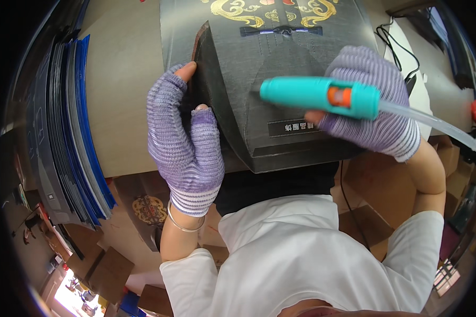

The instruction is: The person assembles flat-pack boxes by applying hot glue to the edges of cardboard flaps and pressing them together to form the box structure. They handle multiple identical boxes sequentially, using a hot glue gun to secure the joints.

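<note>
A large dark paper bag with gold scroll print lies on the table before me, its left side panel standing up at an angle. My left hand, in a purple striped fingerless glove, is closed at that raised panel, with a fingertip on its edge. In the same kind of glove, my right hand is wrapped round a teal glue gun with an orange part. The gun's nozzle points left over the bag, and a clear glue stick sticks out of its back end. Blur softens the right hand.
A stack of dark and blue folded sheets stands at the table's left side. Black cable loops at the far right. Below the table are cardboard boxes at left and an open carton at right.
</note>
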A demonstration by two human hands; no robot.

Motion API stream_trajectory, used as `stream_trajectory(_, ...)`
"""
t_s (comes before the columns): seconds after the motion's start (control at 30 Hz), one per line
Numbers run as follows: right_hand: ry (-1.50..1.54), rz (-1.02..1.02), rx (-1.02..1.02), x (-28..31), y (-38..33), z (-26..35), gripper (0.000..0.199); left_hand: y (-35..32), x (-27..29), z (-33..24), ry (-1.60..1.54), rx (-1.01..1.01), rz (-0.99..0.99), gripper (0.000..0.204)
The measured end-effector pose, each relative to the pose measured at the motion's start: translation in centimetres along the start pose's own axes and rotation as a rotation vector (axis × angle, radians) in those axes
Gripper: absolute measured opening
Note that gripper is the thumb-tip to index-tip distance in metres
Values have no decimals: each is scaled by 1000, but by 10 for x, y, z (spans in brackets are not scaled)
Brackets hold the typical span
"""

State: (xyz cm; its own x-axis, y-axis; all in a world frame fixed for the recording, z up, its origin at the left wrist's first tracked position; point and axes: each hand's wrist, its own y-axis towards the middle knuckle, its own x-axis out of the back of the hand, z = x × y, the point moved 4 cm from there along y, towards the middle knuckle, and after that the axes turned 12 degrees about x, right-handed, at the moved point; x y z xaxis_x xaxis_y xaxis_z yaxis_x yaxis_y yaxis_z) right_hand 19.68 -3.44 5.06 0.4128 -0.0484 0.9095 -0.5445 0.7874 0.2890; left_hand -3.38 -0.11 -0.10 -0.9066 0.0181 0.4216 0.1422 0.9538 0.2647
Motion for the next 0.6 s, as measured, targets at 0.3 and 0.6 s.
stream_trajectory(0.3,208,-93,-52,6,-6,-9,33,1,0,-2,28,-28,-9,35)
stream_trajectory(0.6,-54,-95,-224,12,-11,-15,38,0,0,-2,56,-22,10,38)
